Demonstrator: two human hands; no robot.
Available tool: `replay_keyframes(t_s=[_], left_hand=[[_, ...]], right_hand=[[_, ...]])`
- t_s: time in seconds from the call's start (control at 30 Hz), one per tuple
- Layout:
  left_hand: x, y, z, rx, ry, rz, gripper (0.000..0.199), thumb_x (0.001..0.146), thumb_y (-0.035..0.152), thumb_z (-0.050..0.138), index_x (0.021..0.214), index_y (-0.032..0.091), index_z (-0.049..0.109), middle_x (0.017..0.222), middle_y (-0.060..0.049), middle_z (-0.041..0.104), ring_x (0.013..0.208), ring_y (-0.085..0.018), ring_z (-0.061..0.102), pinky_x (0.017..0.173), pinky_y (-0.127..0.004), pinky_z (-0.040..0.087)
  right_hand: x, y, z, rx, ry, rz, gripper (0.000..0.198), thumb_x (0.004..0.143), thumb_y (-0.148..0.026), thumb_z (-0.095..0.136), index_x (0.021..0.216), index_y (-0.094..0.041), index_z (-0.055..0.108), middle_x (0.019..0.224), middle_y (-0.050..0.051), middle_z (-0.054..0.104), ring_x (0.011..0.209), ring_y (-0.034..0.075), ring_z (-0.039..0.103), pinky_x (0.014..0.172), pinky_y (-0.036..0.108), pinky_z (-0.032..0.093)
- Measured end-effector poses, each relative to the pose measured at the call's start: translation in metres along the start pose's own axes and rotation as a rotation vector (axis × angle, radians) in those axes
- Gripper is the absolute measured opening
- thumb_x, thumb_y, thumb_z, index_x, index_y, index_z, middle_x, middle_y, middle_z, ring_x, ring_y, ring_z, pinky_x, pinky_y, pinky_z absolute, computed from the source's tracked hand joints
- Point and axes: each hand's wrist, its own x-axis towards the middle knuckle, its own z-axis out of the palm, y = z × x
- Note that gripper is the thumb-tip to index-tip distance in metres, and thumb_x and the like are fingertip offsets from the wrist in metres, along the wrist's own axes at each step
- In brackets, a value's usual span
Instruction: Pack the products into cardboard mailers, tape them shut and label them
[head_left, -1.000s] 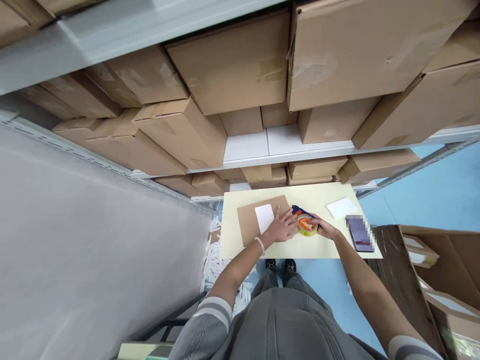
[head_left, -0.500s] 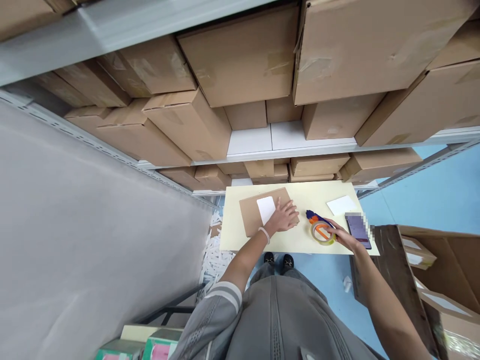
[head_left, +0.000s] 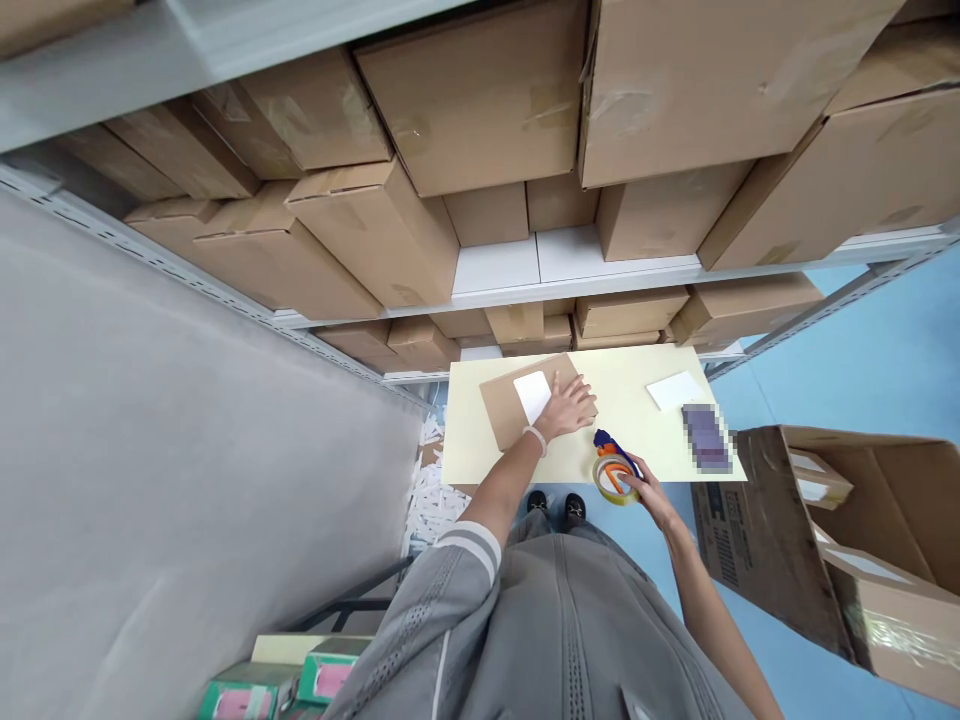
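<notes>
The tape dispenser (head_left: pixel 613 472) sits in the right fingers (head_left: pixel 637 485).

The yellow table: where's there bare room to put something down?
Between the cardboard and the white card, beyond the tape dispenser; also left of the cardboard. It's crowded at right, around the white card and blurred dark thing.

The left hand (head_left: pixel 568 408) hides part of the cardboard piece (head_left: pixel 501 412). Blocky blur obscures the phone (head_left: pixel 707 438). The picture's right edge cuts off the open carton (head_left: pixel 765 540).
</notes>
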Motion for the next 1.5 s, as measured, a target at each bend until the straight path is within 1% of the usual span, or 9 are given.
replay_keyframes(t_s=[0.2,0.33,0.53,0.67,0.83,1.0,1.2,1.33,1.5], left_hand=[[-0.001,0.0,0.0,0.001,0.019,0.001,0.052,0.095,0.054,0.041,0.135,0.024,0.056,0.146,-0.009,0.051,0.149,-0.032,0.024,0.117,-0.072,-0.002],[-0.001,0.0,0.0,0.005,0.027,0.01,0.052,0.095,0.053,0.041,0.136,0.024,0.056,0.146,-0.009,0.052,0.148,-0.031,0.025,0.117,-0.071,-0.002],[0.0,0.0,-0.001,0.005,0.032,0.003,0.053,0.096,0.054,0.04,0.136,0.025,0.056,0.146,-0.009,0.053,0.148,-0.031,0.025,0.117,-0.071,-0.001],[0.0,0.0,0.001,0.007,0.033,0.003,0.052,0.095,0.055,0.042,0.135,0.026,0.057,0.145,-0.008,0.053,0.148,-0.031,0.026,0.117,-0.07,-0.001],[0.0,-0.001,0.004,-0.004,0.049,0.005,0.055,0.097,0.058,0.036,0.135,0.024,0.057,0.146,-0.009,0.052,0.148,-0.032,0.025,0.117,-0.071,0.0],[-0.001,0.0,0.004,0.004,0.069,-0.008,0.052,0.097,0.054,0.036,0.133,0.024,0.059,0.145,-0.01,0.053,0.148,-0.032,0.027,0.116,-0.072,0.0],[-0.001,0.002,0.006,0.015,0.096,-0.019,0.049,0.097,0.053,0.039,0.131,0.025,0.06,0.143,-0.009,0.055,0.146,-0.03,0.03,0.117,-0.07,0.002],[-0.001,0.001,0.007,0.004,0.1,-0.019,0.049,0.098,0.053,0.037,0.13,0.025,0.06,0.143,-0.009,0.055,0.146,-0.03,0.031,0.118,-0.07,0.002],[-0.001,0.001,0.001,-0.003,0.091,-0.018,0.048,0.098,0.051,0.038,0.131,0.025,0.06,0.142,-0.009,0.056,0.146,-0.03,0.031,0.118,-0.07,0.001]], right_hand=[[0.03,-0.034,-0.017,-0.218,-0.049,-0.121,0.059,0.058,-0.023,0.056,0.116,-0.024,0.067,0.099,0.001,0.074,0.09,0.022,0.065,0.08,0.029,0.05],[0.046,-0.054,-0.021,-0.329,-0.147,-0.111,0.061,0.059,-0.021,0.055,0.119,-0.024,0.066,0.087,-0.003,0.073,0.076,0.018,0.063,0.073,0.027,0.048],[0.061,-0.089,-0.023,-0.569,-0.112,-0.12,0.057,0.061,-0.019,0.06,0.117,-0.026,0.069,0.08,-0.004,0.073,0.074,0.018,0.063,0.073,0.027,0.047],[0.058,-0.109,-0.012,-0.825,-0.05,-0.163,0.052,0.067,-0.02,0.061,0.118,-0.029,0.07,0.093,0.002,0.075,0.087,0.024,0.067,0.078,0.03,0.048],[0.045,-0.116,0.02,-1.084,0.102,-0.19,0.049,0.075,-0.031,0.06,0.124,-0.028,0.068,0.104,0.012,0.074,0.099,0.032,0.067,0.082,0.038,0.048],[0.04,-0.107,0.03,-0.796,0.156,-0.052,0.049,0.072,-0.027,0.058,0.12,-0.023,0.07,0.106,0.011,0.074,0.102,0.03,0.066,0.083,0.036,0.05],[0.04,-0.098,0.012,-0.654,0.08,0.029,0.039,0.07,-0.022,0.048,0.095,-0.012,0.076,0.077,0.01,0.075,0.065,0.023,0.068,0.055,0.03,0.051],[0.05,-0.112,0.006,-0.702,0.066,-0.051,0.041,0.067,-0.025,0.058,0.103,-0.025,0.077,0.089,0.004,0.077,0.085,0.024,0.069,0.07,0.029,0.052],[0.055,-0.118,0.021,-0.816,0.154,-0.09,0.043,0.062,-0.029,0.069,0.105,-0.031,0.078,0.094,0.007,0.077,0.102,0.031,0.067,0.081,0.033,0.049]])
